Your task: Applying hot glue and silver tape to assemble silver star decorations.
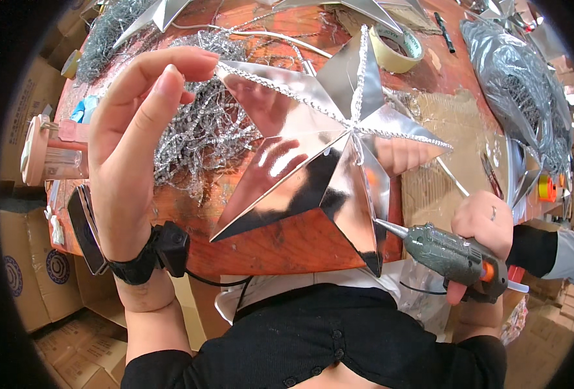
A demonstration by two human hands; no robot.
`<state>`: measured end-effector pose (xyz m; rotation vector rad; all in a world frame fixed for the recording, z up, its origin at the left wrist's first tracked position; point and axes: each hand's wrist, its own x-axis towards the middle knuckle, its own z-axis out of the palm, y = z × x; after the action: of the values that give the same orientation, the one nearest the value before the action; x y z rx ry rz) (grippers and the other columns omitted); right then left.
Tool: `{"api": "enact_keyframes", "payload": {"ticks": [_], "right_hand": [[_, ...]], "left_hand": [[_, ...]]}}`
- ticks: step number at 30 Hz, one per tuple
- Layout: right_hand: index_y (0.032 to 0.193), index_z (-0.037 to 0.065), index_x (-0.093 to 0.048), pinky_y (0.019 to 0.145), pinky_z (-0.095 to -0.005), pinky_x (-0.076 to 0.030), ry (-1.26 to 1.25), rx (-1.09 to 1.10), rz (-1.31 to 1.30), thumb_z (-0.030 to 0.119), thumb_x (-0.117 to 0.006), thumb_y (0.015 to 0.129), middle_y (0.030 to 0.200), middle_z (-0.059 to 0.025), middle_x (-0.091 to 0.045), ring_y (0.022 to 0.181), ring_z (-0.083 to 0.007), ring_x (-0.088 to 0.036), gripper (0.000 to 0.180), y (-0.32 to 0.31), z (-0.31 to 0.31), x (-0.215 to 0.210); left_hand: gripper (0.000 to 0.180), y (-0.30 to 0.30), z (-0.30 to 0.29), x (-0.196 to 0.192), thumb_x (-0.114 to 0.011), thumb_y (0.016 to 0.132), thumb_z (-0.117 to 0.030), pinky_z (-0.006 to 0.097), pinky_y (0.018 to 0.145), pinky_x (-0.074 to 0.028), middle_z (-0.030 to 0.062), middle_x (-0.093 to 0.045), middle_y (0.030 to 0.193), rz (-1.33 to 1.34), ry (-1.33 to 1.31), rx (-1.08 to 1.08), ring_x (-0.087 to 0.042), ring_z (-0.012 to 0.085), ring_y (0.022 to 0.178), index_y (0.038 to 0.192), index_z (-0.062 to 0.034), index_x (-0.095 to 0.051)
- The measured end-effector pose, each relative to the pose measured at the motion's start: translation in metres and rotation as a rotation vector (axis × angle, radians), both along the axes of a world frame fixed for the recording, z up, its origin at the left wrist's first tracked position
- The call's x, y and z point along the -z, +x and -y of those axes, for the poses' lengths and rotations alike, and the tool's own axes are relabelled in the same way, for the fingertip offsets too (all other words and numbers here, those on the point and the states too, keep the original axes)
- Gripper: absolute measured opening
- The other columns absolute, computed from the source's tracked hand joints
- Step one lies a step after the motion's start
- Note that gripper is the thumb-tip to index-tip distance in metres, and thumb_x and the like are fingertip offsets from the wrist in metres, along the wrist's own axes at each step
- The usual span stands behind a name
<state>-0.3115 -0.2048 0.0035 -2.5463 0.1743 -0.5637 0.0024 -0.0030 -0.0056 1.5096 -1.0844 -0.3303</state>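
Observation:
A shiny silver five-pointed star (280, 168) lies before me, its lowest point reaching past the table's front edge. Silver beaded trim (287, 94) runs along several of its ridges and meets at the centre. My left hand (131, 123) is raised at the star's upper left tip. Its fingers are curved, with the index fingertip close against that tip and the thumb apart; whether they touch it is unclear. In my right hand (485, 223) is a dark green glue gun (439, 253), whose metal nozzle meets the right edge of the star's lowest arm.
Loose silver trim (203, 129) lies heaped behind the star. A tape roll (397, 48), black pen (444, 32) and cardboard sheet (430, 175) are on the red table (280, 249). Wire fills a plastic bag (514, 84) at right. Cardboard boxes (24, 266) stand left.

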Motion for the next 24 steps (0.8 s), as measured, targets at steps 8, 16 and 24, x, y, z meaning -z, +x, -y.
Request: {"api": "enact_keyframes", "payload": {"ticks": [8, 16, 24], "right_hand": [[0.068, 0.008, -0.054, 0.068, -0.0371, -0.048, -0.080, -0.162, 0.026, 0.081, -0.068, 0.049, 0.064, -0.0030, -0.054, 0.060, -0.0238, -0.055, 0.077, -0.006, 0.008, 0.005], [0.062, 0.009, -0.051, 0.074, -0.0380, -0.053, 0.056, -0.101, -0.004, 0.060, -0.069, 0.053, 0.061, -0.0046, -0.056, 0.061, -0.0226, -0.060, 0.055, -0.009, -0.004, 0.003], [0.060, 0.010, -0.048, 0.072, -0.0363, -0.052, 0.053, -0.223, 0.014, 0.067, -0.068, 0.050, 0.058, -0.0031, -0.052, 0.055, -0.0210, -0.057, 0.062, -0.022, 0.008, 0.009]], "left_hand": [[0.028, 0.000, 0.002, 0.001, -0.045, 0.102, -0.020, 0.031, 0.093, -0.042, 0.0113, -0.063, 0.115, 0.015, 0.017, -0.004, -0.058, 0.0169, 0.109, 0.108, -0.0005, -0.063], [0.029, 0.003, 0.002, 0.002, -0.045, 0.102, -0.022, 0.030, 0.092, -0.042, 0.0110, -0.064, 0.115, 0.039, 0.024, 0.010, -0.059, 0.0162, 0.109, 0.109, -0.0014, -0.064], [0.029, 0.005, 0.003, 0.006, -0.046, 0.102, -0.022, 0.030, 0.092, -0.043, 0.0111, -0.064, 0.115, 0.075, 0.032, 0.016, -0.060, 0.0171, 0.109, 0.111, -0.0016, -0.064]]}}
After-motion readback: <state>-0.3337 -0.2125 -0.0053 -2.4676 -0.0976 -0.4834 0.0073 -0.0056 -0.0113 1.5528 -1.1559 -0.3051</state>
